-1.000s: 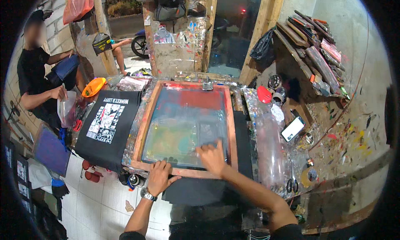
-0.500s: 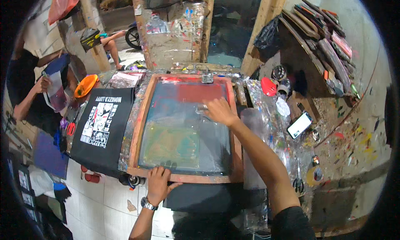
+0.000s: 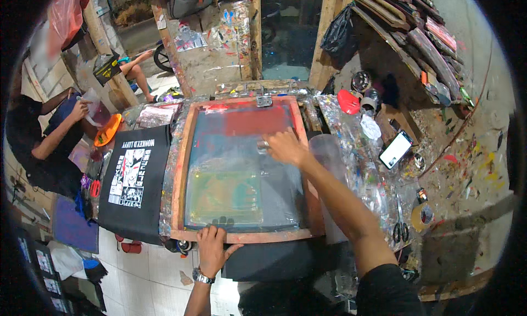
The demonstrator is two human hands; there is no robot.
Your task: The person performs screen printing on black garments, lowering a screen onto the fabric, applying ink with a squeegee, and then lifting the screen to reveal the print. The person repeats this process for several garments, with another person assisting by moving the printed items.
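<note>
A wooden screen frame [image 3: 181,168] lies flat on the print table, its mesh smeared red at the far end and green-yellow near me. My left hand [image 3: 211,244], with a wristwatch on it, clamps the frame's near rail, fingertips over the mesh edge. My right hand [image 3: 282,146] reaches far over the mesh just below the red ink band [image 3: 247,121]. Its fingers curl at a small pale thing [image 3: 263,146] that I cannot make out. A black cloth [image 3: 274,261] hangs below the frame's near edge.
A black printed shirt [image 3: 134,179] lies left of the frame. Another person [image 3: 46,146] sits far left by an orange dish [image 3: 107,130]. On the paint-spattered bench at right are a phone [image 3: 396,149], red lid [image 3: 348,102], tape roll [image 3: 422,214] and scissors [image 3: 399,228].
My right hand has moved from the near part of the mesh to its far part by the red ink. My left hand stays on the near rail.
</note>
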